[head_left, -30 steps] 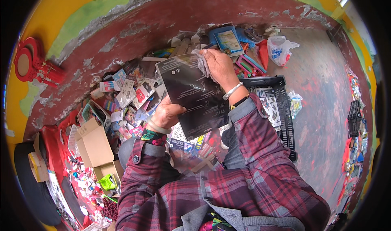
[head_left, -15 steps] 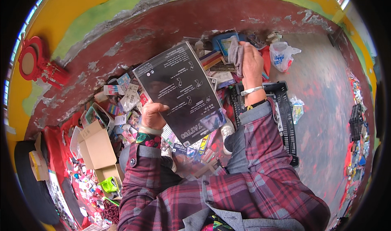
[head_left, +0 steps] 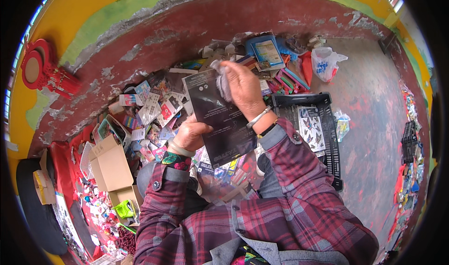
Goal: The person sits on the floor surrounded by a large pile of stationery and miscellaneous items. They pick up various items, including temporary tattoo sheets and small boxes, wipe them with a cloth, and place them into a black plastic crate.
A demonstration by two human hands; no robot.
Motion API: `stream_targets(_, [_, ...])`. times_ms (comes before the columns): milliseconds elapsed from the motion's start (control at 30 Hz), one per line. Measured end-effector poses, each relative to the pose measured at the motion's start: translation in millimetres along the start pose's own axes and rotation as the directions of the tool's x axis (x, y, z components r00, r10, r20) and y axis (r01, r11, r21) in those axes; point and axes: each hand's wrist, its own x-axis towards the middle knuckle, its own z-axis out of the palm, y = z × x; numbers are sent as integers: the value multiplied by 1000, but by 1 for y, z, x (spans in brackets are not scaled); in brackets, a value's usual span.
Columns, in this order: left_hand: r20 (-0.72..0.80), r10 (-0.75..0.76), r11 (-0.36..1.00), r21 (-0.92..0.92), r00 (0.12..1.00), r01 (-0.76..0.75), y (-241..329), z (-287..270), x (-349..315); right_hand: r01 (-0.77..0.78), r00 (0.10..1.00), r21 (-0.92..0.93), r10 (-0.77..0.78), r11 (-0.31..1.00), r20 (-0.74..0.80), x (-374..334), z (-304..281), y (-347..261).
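Note:
A dark, glossy tattoo sheet pack (head_left: 220,124) with pale print is held up in front of me, tilted. My left hand (head_left: 191,134) grips its left edge, thumb on the face. At the pack's upper right, my right hand (head_left: 244,88) pinches a crumpled grey cloth (head_left: 223,85) against the surface. Beneath, to the right, a black plastic crate (head_left: 333,138) holds a white sheet with dark butterfly patterns (head_left: 312,130).
Loose packets and cards (head_left: 152,110) are heaped along the wall. An open cardboard box (head_left: 112,169) and a white basket (head_left: 87,162) stand at left. A white plastic bag (head_left: 326,64) lies beyond the crate. Red stools (head_left: 44,68) lean at far left.
My right hand has moved left and nearer with the cloth, from beside the pack onto its face. The pack has turned and tilted, uncovering the butterfly sheet in the crate.

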Motion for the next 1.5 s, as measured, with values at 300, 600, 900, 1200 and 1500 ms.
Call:
stream_targets(300, [-39,111,948,305,993,-94,-9,-20,5,440,861,-97,-388,893,328,-20,13,-32])
stream_targets(600, [-41,236,865,-446,971,-229,0,-11,14,292,913,-164,-223,942,343,-29,28,-6])
stream_targets(900, [-234,409,834,-296,882,-465,34,-31,9,491,751,-101,-362,865,552,-72,42,-40])
stream_targets(1200, [-93,331,832,-440,939,-338,22,-13,12,194,979,-292,-169,936,111,-27,27,8])
stream_targets(1500, [11,187,956,-233,982,-179,-27,3,8,-90,994,-246,104,965,44,-31,38,4])
